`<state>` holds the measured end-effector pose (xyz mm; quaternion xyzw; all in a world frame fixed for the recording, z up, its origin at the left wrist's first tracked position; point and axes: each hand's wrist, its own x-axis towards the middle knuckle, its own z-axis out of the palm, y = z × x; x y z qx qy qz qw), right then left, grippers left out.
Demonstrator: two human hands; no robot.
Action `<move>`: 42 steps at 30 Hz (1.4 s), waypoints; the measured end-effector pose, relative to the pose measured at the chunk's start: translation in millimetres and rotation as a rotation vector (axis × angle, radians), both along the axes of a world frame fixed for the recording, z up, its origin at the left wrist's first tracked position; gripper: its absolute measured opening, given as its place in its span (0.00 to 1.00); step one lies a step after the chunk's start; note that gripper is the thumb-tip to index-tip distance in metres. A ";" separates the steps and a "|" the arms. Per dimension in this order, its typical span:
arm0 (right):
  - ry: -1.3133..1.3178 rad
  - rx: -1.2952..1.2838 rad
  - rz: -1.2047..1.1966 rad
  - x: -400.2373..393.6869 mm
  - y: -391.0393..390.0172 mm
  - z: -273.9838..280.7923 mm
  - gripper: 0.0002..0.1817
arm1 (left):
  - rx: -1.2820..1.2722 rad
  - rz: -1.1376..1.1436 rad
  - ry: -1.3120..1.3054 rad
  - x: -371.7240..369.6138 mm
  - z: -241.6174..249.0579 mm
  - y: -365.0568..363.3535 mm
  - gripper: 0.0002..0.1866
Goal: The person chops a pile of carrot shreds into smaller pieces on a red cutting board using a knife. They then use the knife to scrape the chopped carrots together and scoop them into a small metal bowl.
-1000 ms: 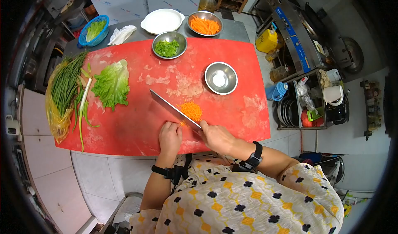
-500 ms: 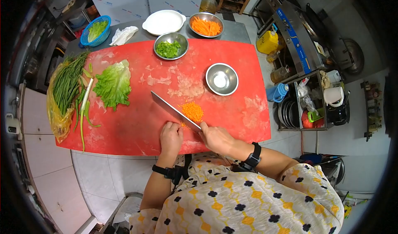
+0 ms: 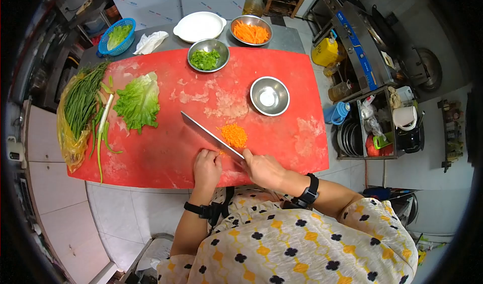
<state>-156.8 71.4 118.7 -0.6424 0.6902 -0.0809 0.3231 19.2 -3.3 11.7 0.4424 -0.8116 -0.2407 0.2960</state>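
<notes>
Kitchen's red board (image 3: 166, 153) bears cleaver (image 3: 211, 135), minced carrot (image 3: 234, 135).

Short-sleeved cream top (image 3: 302, 243) patterned with black and yellow clover-like flowers, lower centre of frame. Black wristband (image 3: 308, 193) with small boxy device on right wrist; black strap (image 3: 201, 208) on left wrist, lower centre.

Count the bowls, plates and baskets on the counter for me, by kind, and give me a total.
Steel bowls: 3 (chopped greens, carrot strips, an almost empty one)
White plate: 1
Blue basket: 1
Total: 5
</notes>
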 end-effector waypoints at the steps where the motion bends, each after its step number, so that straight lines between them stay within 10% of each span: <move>1: 0.001 0.002 -0.002 -0.3 0.9 -3.3 0.12 | -0.002 0.006 -0.008 0.3 -0.2 0.8 0.04; 32: 0.034 0.090 0.120 2.7 9.0 -1.7 0.07 | 0.329 0.217 0.033 63.1 21.7 3.6 0.06; 42: 0.120 0.010 0.031 -21.6 25.0 -2.0 0.12 | 0.092 -0.088 -0.203 22.1 7.3 -14.5 0.07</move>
